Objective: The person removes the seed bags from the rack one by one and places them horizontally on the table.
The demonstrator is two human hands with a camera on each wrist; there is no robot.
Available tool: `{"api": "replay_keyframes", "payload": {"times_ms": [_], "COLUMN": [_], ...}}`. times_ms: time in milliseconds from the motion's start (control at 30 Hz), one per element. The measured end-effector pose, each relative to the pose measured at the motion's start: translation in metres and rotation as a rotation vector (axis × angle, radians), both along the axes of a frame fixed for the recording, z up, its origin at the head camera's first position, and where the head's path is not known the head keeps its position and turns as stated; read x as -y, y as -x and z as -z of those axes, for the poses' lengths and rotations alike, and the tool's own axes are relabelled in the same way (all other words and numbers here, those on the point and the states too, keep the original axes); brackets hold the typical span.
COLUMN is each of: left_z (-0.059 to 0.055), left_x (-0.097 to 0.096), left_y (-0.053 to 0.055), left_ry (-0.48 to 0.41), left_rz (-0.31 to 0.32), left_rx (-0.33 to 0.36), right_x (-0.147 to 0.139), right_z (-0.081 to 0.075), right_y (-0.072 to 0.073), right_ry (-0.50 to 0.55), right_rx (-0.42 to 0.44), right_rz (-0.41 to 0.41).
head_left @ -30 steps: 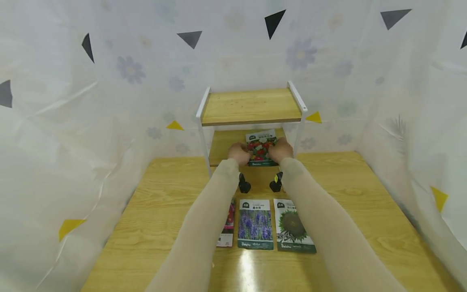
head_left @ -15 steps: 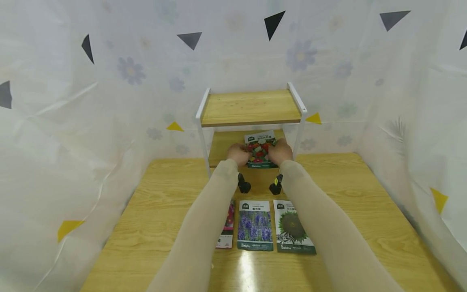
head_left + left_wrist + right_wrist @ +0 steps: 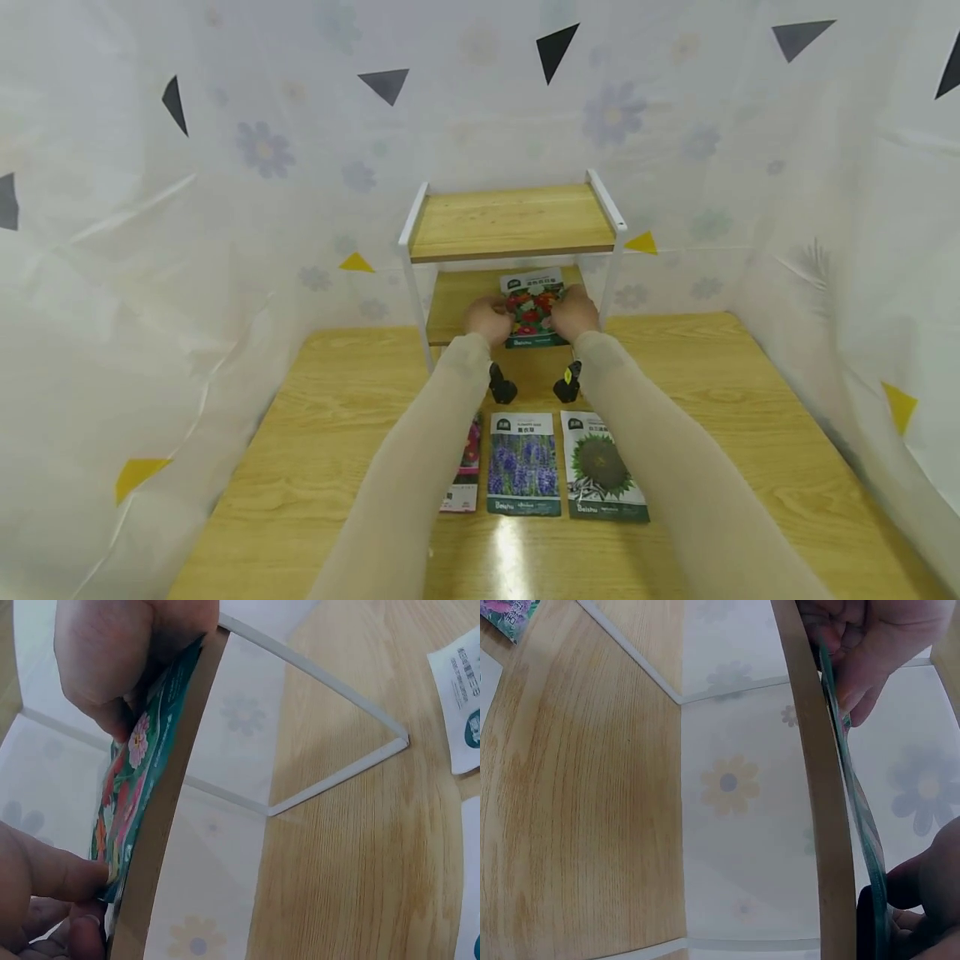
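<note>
A seed packet (image 3: 532, 307) printed with red and white flowers lies on the middle board (image 3: 448, 307) of a small shelf, at its right part. My left hand (image 3: 489, 320) pinches the packet's left edge, and my right hand (image 3: 575, 314) pinches the right edge. Up close in the left wrist view, a thumb lies over the packet (image 3: 133, 791) with fingers beneath, at the board's front edge (image 3: 161, 840). Seen edge-on in the right wrist view, the packet (image 3: 864, 825) runs along that edge between both hands.
On the table (image 3: 352, 400), in front of the shelf, lie a lavender packet (image 3: 523, 463), a sunflower packet (image 3: 602, 467) and a pink-flower packet (image 3: 467, 467) partly behind my left sleeve. The shelf's top board (image 3: 513, 221) overhangs my hands, with white side frames (image 3: 415, 292).
The head view has shifted slightly. Both hands keep their hold on the flower packet, which has barely moved on the board.
</note>
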State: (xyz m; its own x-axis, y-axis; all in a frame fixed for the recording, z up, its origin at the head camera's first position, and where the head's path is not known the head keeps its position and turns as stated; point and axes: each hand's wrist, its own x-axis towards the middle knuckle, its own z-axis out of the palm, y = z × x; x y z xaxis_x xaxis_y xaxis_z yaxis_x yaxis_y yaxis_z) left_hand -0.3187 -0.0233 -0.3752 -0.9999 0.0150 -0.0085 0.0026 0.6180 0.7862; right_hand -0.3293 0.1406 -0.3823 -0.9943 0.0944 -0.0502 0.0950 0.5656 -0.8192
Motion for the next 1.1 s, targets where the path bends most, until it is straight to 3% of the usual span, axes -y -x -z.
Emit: {"api": "replay_keyframes", "payload": {"times_ms": [167,367,633,900,1100], "left_z": [0.004,0.004,0.000,0.005,0.009], "left_x": [0.001,-0.001,-0.003,0.002,0.009], "left_y": [0.000,-0.003,-0.008,-0.023,-0.040], "left_ry": [-0.067,-0.115,-0.186,-0.298,-0.371], "left_rz": [-0.049,-0.108,-0.120,-0.127,-0.088], "left_rx": [-0.024,-0.103,-0.162,-0.194,-0.140], "right_x": [-0.002,-0.005,-0.005,-0.010,-0.016], "right_z": [-0.001,0.001,0.004,0.004,0.001], "right_y": [-0.002,0.002,0.003,-0.008,-0.019], "right_ry": [-0.049,-0.111,-0.195,-0.134,-0.137], "right_rx": [-0.013,-0.038,-0.115,-0.189,-0.267], "right_rz": [-0.030,-0.077,-0.094,-0.154,-0.189]}}
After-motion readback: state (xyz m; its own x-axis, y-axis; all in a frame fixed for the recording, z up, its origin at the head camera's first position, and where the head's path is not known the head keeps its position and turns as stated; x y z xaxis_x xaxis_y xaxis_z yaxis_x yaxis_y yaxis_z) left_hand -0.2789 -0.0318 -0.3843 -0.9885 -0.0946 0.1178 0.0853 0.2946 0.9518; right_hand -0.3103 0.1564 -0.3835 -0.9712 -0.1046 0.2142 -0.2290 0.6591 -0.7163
